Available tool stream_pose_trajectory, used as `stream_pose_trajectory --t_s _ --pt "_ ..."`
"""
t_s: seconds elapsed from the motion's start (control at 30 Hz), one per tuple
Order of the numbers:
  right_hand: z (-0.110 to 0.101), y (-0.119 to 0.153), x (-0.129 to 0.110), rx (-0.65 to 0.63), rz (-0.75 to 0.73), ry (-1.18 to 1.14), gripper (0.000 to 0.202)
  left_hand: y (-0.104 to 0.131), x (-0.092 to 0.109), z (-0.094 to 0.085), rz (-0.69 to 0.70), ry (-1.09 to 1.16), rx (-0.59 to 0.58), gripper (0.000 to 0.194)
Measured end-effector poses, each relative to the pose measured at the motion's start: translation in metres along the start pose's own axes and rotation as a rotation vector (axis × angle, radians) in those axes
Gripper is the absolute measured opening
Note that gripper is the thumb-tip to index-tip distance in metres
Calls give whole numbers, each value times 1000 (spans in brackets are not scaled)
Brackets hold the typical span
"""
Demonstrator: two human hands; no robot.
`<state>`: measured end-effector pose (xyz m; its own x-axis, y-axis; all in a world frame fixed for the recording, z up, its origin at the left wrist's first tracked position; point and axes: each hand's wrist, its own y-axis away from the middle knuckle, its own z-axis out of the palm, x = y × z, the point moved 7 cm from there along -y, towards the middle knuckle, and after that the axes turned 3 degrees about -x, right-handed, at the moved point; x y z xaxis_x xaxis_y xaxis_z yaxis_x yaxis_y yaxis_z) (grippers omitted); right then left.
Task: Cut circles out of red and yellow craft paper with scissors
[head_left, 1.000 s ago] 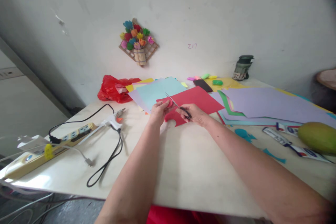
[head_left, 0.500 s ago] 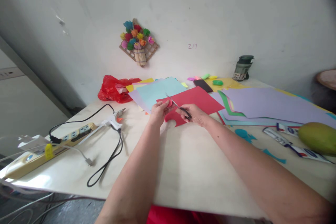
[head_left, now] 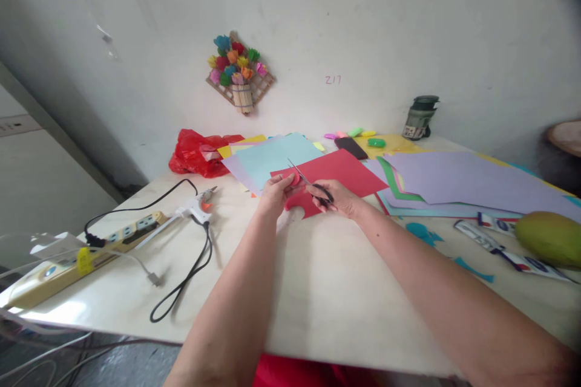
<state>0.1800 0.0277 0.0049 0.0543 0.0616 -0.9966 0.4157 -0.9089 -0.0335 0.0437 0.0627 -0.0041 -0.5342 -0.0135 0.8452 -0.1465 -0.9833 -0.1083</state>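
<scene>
Between the fingertips of my left hand (head_left: pixel 276 193) is a small rounded piece of red paper (head_left: pixel 295 179). My right hand (head_left: pixel 333 196) grips a pair of scissors (head_left: pixel 323 193) by the black handles, the blades pointing up and left beside the red piece. Both hands are over a larger red sheet (head_left: pixel 349 172) that has a rounded notch cut from its near edge. A light blue sheet (head_left: pixel 276 154) lies just behind my left hand on other coloured papers.
Left are a glue gun (head_left: pixel 195 208), its looped cord and a power strip (head_left: pixel 91 260). Right are a stack of coloured paper (head_left: pixel 463 178), blue scraps (head_left: pixel 422 232), tubes (head_left: pixel 479 236) and a green mango-like fruit (head_left: pixel 551 239). A red plastic bag (head_left: pixel 197 154) and a bottle (head_left: pixel 420 118) stand behind.
The scissors have opened and shifted slightly at the red piece, with my right fingers spreading the handles a little. My left hand has stayed nearly in place.
</scene>
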Motion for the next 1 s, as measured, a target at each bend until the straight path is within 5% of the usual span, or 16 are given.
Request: stream_pose_trajectory --t_s 1.0 --pt "-4 -4 6 5 -27 -15 39 0 -1 1 -25 -36 -28 19"
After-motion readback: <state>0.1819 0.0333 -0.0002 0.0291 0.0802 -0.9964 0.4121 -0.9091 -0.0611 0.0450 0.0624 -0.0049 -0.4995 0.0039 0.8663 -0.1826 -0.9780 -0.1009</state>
